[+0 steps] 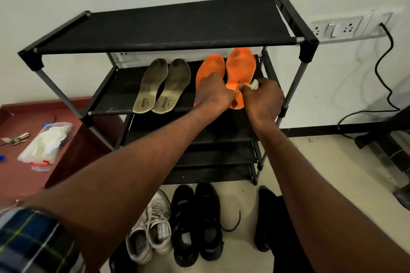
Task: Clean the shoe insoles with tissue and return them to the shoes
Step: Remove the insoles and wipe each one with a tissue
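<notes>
Our right hand [263, 97] clutches white crumpled tissue [254, 84] on the right-side flat orange foam insole [240, 66], pointing twelve o'clock; our left hand [213, 93] presses its neighbour flat.

Top shelf [177, 26] low over insoles [240, 68]

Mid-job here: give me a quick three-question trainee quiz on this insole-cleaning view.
1. True or false: the right hand holds a tissue.
2. How many insoles lie on the rack's second shelf?
3. Which does the left hand rest on: A) the grey insoles, B) the left orange insole, C) the white shoes?

Key: 1 true; 2 four; 3 B.
</notes>
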Demonstrator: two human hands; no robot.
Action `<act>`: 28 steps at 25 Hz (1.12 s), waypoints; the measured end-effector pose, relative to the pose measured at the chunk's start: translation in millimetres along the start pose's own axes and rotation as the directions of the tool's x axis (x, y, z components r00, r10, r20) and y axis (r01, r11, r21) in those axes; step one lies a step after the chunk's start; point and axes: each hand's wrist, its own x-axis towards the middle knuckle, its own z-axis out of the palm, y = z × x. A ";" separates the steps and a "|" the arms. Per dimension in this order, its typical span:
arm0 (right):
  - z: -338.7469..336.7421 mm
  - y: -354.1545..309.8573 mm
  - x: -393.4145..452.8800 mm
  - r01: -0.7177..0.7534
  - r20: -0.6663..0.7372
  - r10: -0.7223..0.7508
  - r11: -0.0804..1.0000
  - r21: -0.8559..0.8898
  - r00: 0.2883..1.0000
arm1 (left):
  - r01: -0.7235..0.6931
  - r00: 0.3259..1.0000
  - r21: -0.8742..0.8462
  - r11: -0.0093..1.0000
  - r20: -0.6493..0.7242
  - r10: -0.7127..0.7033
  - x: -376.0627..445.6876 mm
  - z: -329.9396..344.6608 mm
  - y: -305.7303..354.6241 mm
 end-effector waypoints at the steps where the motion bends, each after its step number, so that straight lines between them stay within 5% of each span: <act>1: 2.8 1.9 -0.4 0.016 -0.003 -0.016 0.999 -0.035 1.000 | -0.018 1.000 0.059 0.998 0.000 0.018 1.1 1.9 -0.8; 6: 7.6 3.6 -6.6 0.090 0.017 -0.091 0.995 0.032 0.996 | -0.197 0.968 0.346 0.918 -0.081 0.238 -6.3 -3.8 -3.4; 10: -6.0 -0.8 -16.3 -0.094 0.169 0.024 0.904 0.418 0.985 | -0.157 0.949 0.055 0.986 -0.269 0.166 -32.4 -31.9 -28.5; 13: -18.7 -9.9 -45.0 -0.210 0.332 0.008 0.791 0.575 0.943 | -0.127 0.960 -0.165 0.978 -0.267 0.080 -81.9 -48.5 -76.0; 18: -6.1 -40.4 -130.8 -0.353 0.595 -0.063 0.752 0.556 0.802 | 0.107 0.970 -0.453 0.885 -0.149 -0.194 -159.9 -75.5 -158.0; 24: 26.2 -63.8 -233.8 -0.351 0.815 -0.176 0.838 0.419 0.552 | 0.251 0.944 -0.776 0.579 0.064 -0.323 -197.2 -116.2 -212.3; 28: 59.4 -88.5 -262.1 -0.301 0.821 -0.156 0.880 0.368 0.549 | 0.259 0.920 -0.756 0.601 0.004 -0.391 -202.3 -145.3 -250.5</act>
